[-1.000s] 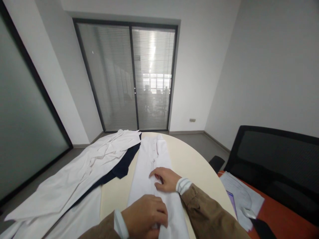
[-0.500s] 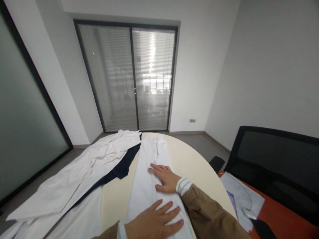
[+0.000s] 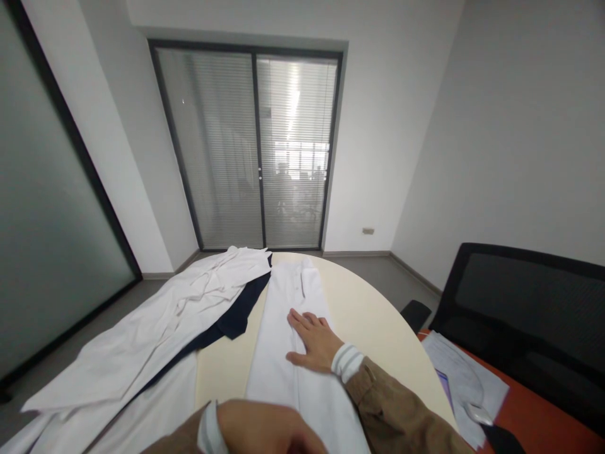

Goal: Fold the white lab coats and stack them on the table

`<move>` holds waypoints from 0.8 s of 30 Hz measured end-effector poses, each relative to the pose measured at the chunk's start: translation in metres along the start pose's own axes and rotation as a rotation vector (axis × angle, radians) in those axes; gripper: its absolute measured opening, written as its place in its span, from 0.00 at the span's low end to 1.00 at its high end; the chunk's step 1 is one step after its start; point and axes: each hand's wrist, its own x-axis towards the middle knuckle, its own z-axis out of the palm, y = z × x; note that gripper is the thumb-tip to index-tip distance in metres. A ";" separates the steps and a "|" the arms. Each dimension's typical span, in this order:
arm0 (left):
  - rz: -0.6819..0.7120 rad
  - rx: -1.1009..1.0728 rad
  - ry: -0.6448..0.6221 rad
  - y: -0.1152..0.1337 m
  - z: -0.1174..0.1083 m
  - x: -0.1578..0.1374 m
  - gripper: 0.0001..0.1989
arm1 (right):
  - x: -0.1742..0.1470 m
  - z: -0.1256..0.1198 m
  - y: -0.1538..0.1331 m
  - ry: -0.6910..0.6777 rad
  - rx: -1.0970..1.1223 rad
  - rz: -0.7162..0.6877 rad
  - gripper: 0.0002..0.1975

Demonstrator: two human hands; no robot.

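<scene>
A long white garment [image 3: 274,372], folded into a strip, lies on the round cream table [image 3: 363,315]. Near its far end runs a short slit-like opening. My right hand [image 3: 312,340] rests flat on its middle, palm down, fingers stretched out and thumb apart. At the bottom edge is my left hand [image 3: 265,422], bent at the wrist over the garment's near part; its fingers point down and are mostly hidden or cut off by the frame. To the left, a heap of white clothes [image 3: 155,328] lies with a dark navy garment [image 3: 236,312] partly under it.
An office chair with black mesh back [image 3: 529,302] and orange seat [image 3: 543,403] stands at the right. Papers [image 3: 463,366], a phone-like purple-edged item [image 3: 444,384] and a computer mouse [image 3: 478,413] lie on the seat. A glass partition with blinds [image 3: 217,151] stands behind.
My left hand has drawn back toward me and bent down, its fingers no longer spread on the garment. My right hand stays flat in nearly the same place. The view has shifted slightly.
</scene>
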 end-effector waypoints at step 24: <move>-0.739 0.154 1.015 -0.103 -0.083 -0.006 0.13 | -0.001 0.005 0.013 0.139 -0.009 0.023 0.29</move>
